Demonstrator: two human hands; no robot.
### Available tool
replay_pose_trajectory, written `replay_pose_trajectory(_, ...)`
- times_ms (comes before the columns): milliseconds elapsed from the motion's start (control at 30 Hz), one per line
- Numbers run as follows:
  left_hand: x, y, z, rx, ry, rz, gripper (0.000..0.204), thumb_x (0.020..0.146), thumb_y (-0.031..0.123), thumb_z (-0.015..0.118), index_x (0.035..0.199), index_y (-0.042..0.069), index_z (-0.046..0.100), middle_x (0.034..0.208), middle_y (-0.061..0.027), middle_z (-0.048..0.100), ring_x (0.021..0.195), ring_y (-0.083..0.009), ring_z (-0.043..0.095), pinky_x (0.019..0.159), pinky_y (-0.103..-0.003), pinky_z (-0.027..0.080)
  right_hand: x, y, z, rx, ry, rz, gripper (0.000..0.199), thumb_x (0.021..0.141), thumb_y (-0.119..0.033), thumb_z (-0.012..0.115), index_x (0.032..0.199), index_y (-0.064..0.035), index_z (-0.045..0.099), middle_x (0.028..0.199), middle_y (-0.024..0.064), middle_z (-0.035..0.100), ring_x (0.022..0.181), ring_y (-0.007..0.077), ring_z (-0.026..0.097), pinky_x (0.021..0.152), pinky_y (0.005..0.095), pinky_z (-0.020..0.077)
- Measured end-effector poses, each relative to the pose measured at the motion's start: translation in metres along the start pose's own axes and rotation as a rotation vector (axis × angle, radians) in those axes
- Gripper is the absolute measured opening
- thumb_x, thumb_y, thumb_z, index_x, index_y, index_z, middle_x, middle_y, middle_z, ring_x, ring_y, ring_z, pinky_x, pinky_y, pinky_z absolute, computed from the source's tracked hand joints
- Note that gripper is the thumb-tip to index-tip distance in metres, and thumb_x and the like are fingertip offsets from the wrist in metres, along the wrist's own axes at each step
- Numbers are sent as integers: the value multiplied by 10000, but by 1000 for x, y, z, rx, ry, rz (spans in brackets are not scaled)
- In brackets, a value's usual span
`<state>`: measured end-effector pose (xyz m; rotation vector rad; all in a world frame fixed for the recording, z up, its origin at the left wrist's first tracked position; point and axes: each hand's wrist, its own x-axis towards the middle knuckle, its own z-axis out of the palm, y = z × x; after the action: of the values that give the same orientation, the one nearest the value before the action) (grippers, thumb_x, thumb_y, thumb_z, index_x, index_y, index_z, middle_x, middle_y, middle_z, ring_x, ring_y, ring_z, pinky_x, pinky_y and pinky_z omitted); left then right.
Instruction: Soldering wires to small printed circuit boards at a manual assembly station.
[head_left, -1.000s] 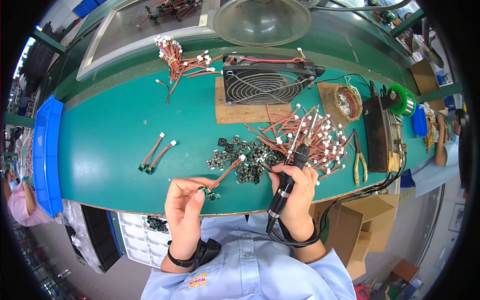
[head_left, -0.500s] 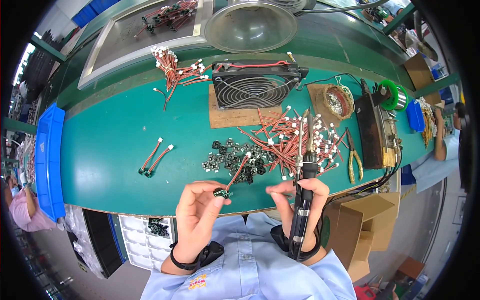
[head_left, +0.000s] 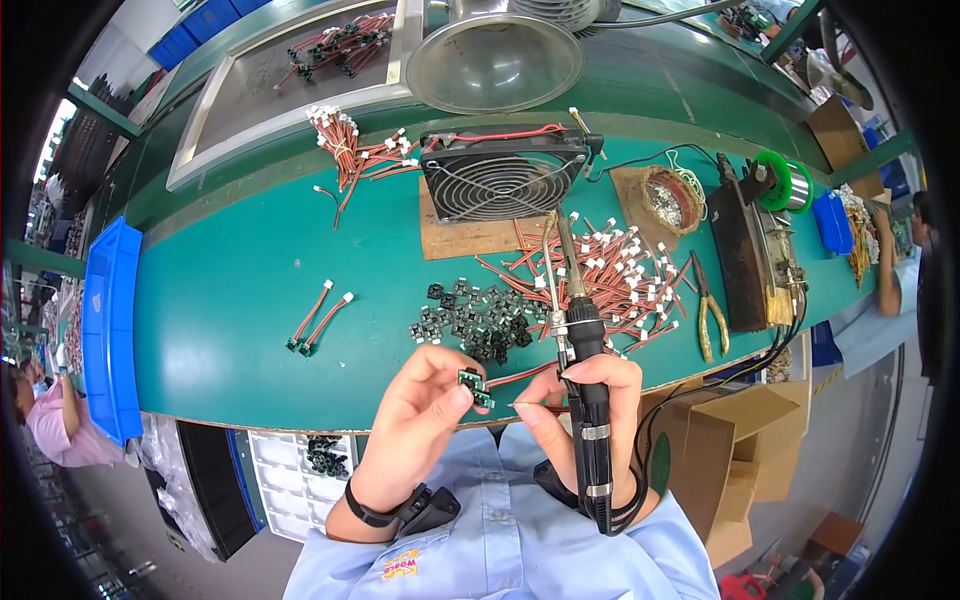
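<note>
My left hand point(head_left: 425, 405) pinches a small green circuit board point(head_left: 473, 387) between thumb and fingers, close to the table's front edge. From the board a red-and-dark wire lead point(head_left: 515, 376) runs across to the fingertips of my right hand point(head_left: 590, 400). That hand is wrapped round a black soldering iron point(head_left: 592, 400), its metal tip pointing up and away from me. Thumb and forefinger also seem to meet the lead; its far end is hidden. Just beyond lie a heap of small black-and-green boards point(head_left: 480, 315) and a pile of red leads with white connectors point(head_left: 620, 270).
Two wired boards point(head_left: 305, 340) lie to the left, near a blue bin point(head_left: 112, 330). A fan point(head_left: 505, 180) stands at the back. Pliers point(head_left: 708, 310), a round tip-cleaning pot point(head_left: 675, 200), a dark soldering station point(head_left: 740, 260) and a green solder reel point(head_left: 785, 183) are on the right.
My right hand has shifted left with the soldering iron, closer to my left hand. The board in my left hand has turned, and its lead now points right instead of up.
</note>
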<state>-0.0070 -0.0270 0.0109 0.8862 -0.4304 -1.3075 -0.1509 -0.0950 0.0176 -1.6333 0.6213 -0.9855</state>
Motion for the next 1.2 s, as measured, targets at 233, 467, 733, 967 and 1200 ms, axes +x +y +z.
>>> replay_pose_trajectory(233, 4, -9, -13, -404, -266, -188, 216, 887, 219, 560, 988, 59, 455, 923, -55, 488, 863, -158, 484, 802, -313, 399, 3, -8, 3, 78, -115, 65, 478, 768, 110, 603, 1089, -62, 294, 809, 127, 568, 664, 119, 584, 558, 228, 464)
replay_pose_trajectory(467, 4, -11, -8, -502, -363, -221, 229, 878, 256, 569, 952, 84, 438, 858, -42, 442, 849, -180, 458, 827, -363, 386, 4, -12, 7, 213, -181, 88, 475, 772, 113, 592, 1103, -52, 294, 777, 115, 552, 657, 104, 558, 536, 227, 441)
replay_pose_trajectory(733, 0, -13, -5, -530, -281, -217, 221, 833, 196, 604, 903, 91, 423, 834, -53, 459, 815, -178, 481, 760, -339, 412, -1, -11, 11, 268, -84, 119, 470, 727, 40, 674, 1101, -15, 395, 769, 53, 595, 656, 106, 589, 588, 236, 470)
replay_pose_trajectory(967, -3, -18, -13, -448, -226, -230, 255, 818, 226, 639, 864, 98, 424, 809, -35, 438, 749, -146, 430, 685, -299, 361, 3, -14, 7, 173, -172, 3, 482, 755, 93, 630, 1099, -16, 311, 779, 107, 558, 713, 121, 592, 584, 236, 497)
replay_pose_trajectory(1200, -6, -14, -5, -429, -122, -252, 230, 821, 214, 631, 850, 104, 431, 775, -28, 456, 724, -147, 456, 670, -289, 375, 5, -14, 6, 170, -137, -21, 471, 738, 78, 658, 1078, -2, 342, 765, 102, 572, 691, 113, 601, 564, 231, 495)
